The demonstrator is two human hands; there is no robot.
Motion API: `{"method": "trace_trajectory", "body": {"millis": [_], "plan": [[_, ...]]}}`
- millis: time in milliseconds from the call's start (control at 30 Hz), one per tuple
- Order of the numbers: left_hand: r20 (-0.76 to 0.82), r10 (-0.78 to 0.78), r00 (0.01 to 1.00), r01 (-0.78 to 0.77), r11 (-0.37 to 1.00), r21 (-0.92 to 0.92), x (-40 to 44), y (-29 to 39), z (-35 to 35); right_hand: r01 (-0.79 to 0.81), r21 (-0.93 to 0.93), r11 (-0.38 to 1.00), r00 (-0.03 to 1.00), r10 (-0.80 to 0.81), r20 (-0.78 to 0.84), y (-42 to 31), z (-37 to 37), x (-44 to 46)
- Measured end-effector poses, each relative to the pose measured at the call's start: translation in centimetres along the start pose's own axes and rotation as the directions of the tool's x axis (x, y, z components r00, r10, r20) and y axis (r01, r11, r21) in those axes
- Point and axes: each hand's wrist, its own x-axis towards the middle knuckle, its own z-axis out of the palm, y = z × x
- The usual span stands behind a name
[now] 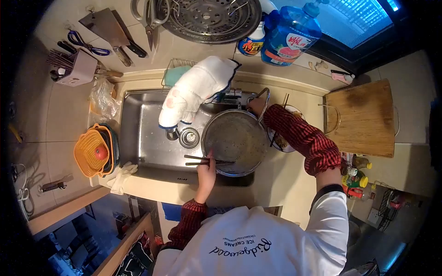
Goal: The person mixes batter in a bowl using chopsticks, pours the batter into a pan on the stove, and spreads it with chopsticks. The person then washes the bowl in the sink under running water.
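Note:
A round metal pot (235, 141) rests over the right part of the steel sink (148, 133), its inside speckled with residue. My left hand (206, 177) is closed around dark chopsticks (195, 160) at the pot's near-left rim; their ends reach over the pot. At the pot's far right, my right hand (254, 105) is close to the tap (235, 93) and beside the upright loop handle (265, 102). Its fingers are hidden, so I cannot tell what it touches. A plate (282, 143) with food scraps and chopsticks lies partly under my right forearm.
A white cloth cover (197, 87) hangs over the sink's back. Left stand an orange basket (86, 152) with a red round fruit (101, 152) and rubber gloves (122, 178). Behind are a blue soap bottle (290, 34) and a steamer rack (209, 20); right, a cutting board (368, 119).

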Motion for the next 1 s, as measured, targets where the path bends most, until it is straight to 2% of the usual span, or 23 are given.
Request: {"method": "trace_trajectory", "body": {"millis": [67, 133, 233, 367, 433, 467, 533, 667, 767, 833, 867, 933, 1000], "plan": [[-0.048, 0.052, 0.997, -0.052, 0.999, 0.000, 0.0, -0.3, 0.2, 0.012, -0.026, 1.000, 1.000, -0.012, -0.009, 0.7, 1.1, 0.4], [-0.043, 0.073, 0.996, -0.072, 0.997, 0.023, 0.1, -0.3, 0.3, 0.009, -0.236, 0.972, 0.999, -0.001, 0.033, 0.0, 0.3, 0.4], [-0.041, 0.027, 0.999, -0.027, 1.000, -0.001, -0.1, -0.3, 0.4, 0.089, -0.158, 0.983, 0.996, -0.091, -0.006, -2.5, -3.1, -0.8], [-0.022, -0.028, 0.999, 0.027, 1.000, -0.008, 0.0, -0.9, 0.3, 0.113, -0.170, 0.979, 0.994, -0.113, 0.009, -1.3, -1.9, -0.4], [-0.098, 0.099, 0.990, -0.100, 0.995, -0.011, 0.2, -1.5, 0.7, 0.104, -0.200, 0.974, 0.993, -0.113, -0.037, 1.6, 1.8, 0.3], [-0.098, 0.097, 0.990, -0.099, 0.995, -0.012, 0.2, -1.2, 0.5, 0.122, -0.197, 0.973, 0.990, -0.134, -0.047, 2.0, 2.0, 0.4], [0.016, -0.030, 0.999, 0.030, 0.999, 0.025, 0.2, -0.4, -0.2, 0.219, -0.175, 0.960, 0.968, -0.236, -0.082, 1.4, 0.8, -0.2], [0.017, -0.025, 1.000, 0.024, 0.999, 0.020, 0.3, -0.5, -0.3, 0.370, -0.143, 0.918, 0.909, -0.390, -0.147, 0.1, -0.9, -0.8], [0.009, -0.004, 1.000, 0.003, 0.999, 0.037, 0.4, -0.4, -0.3, 0.405, -0.150, 0.902, 0.889, -0.427, -0.167, -0.5, -1.2, -0.6], [-0.011, -0.043, 0.999, 0.044, 0.999, 0.024, 0.4, 0.3, -0.5, 0.323, -0.322, 0.890, 0.945, -0.322, 0.058, -0.6, -0.9, 0.1], [-0.009, -0.043, 0.999, 0.043, 0.999, 0.023, 0.4, 0.1, -0.5, 0.321, -0.322, 0.890, 0.946, -0.320, 0.058, -0.2, -0.3, 0.3], [-0.003, -0.050, 0.999, 0.050, 0.999, 0.020, 0.3, -0.4, -0.4, 0.359, -0.542, 0.760, 0.924, -0.369, 0.095, 1.4, 1.8, 1.1], [-0.005, -0.037, 0.999, 0.037, 0.999, 0.002, 0.3, -0.7, -0.4, 0.362, -0.493, 0.791, 0.929, -0.352, 0.117, 1.7, 1.8, 1.5]]}}
